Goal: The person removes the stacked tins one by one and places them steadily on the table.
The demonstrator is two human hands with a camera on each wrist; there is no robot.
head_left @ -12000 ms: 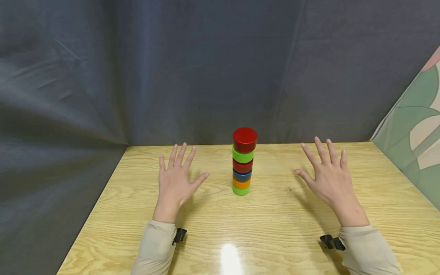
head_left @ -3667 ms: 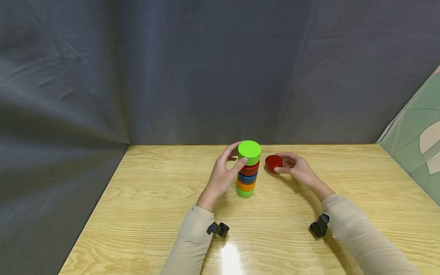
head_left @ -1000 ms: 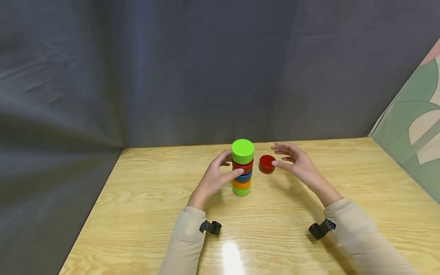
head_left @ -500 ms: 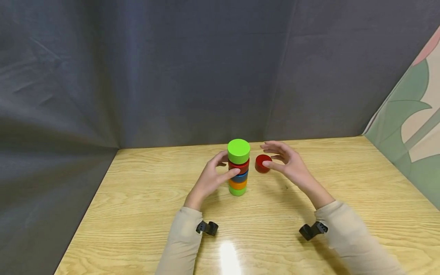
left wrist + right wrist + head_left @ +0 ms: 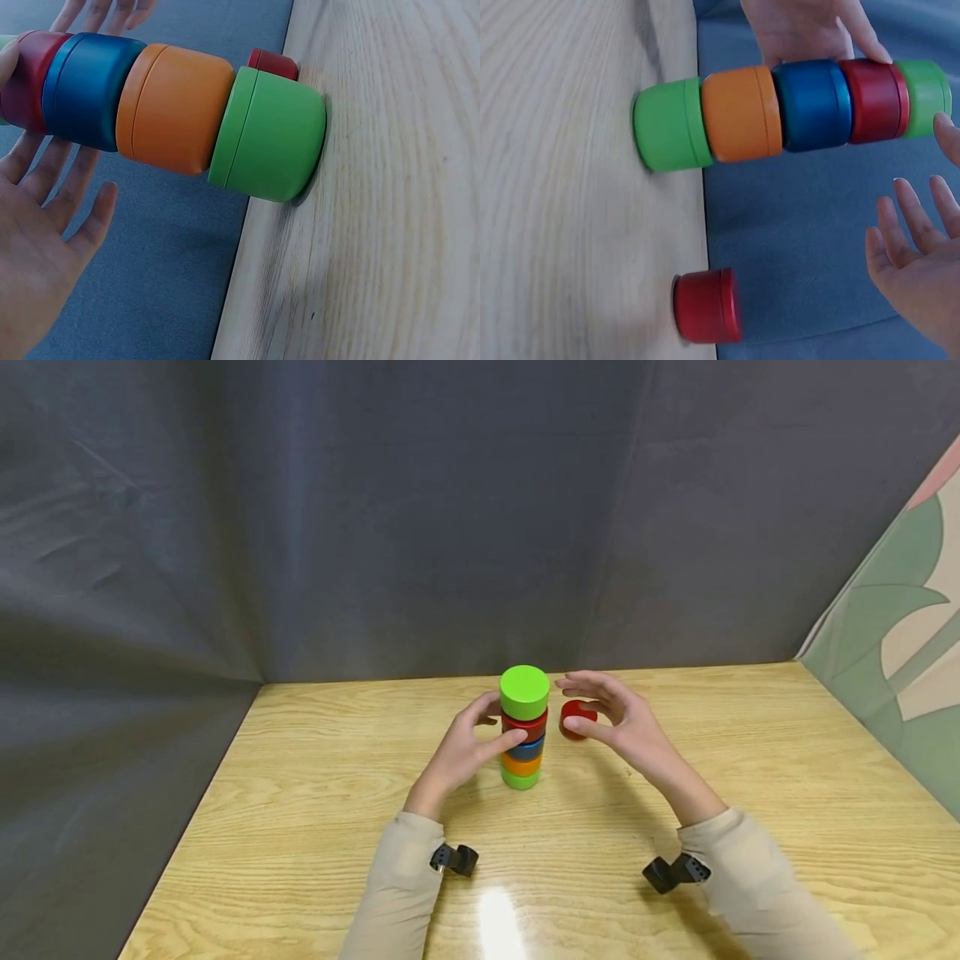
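Note:
A stack of five coloured cylinders (image 5: 523, 739) stands on the wooden table (image 5: 322, 827): green on top (image 5: 524, 691), then red, blue, orange (image 5: 176, 109) and green (image 5: 270, 135). My left hand (image 5: 495, 722) cups the stack from the left. Its thumb touches the red cylinder and its fingers stay straight behind the stack. A loose red cylinder (image 5: 574, 717) (image 5: 705, 306) sits on the table just right of the stack. My right hand (image 5: 592, 706) (image 5: 919, 247) hovers over it with its fingers spread, level with the upper stack and holding nothing.
Dark grey cloth (image 5: 375, 527) hangs behind the table and down its left side. A green patterned panel (image 5: 900, 643) leans at the right. Small black wrist cameras (image 5: 453, 858) sit under both sleeves.
My right hand has drifted left toward the top of the stack and now partly covers the loose red cylinder. My left hand has stayed at the stack.

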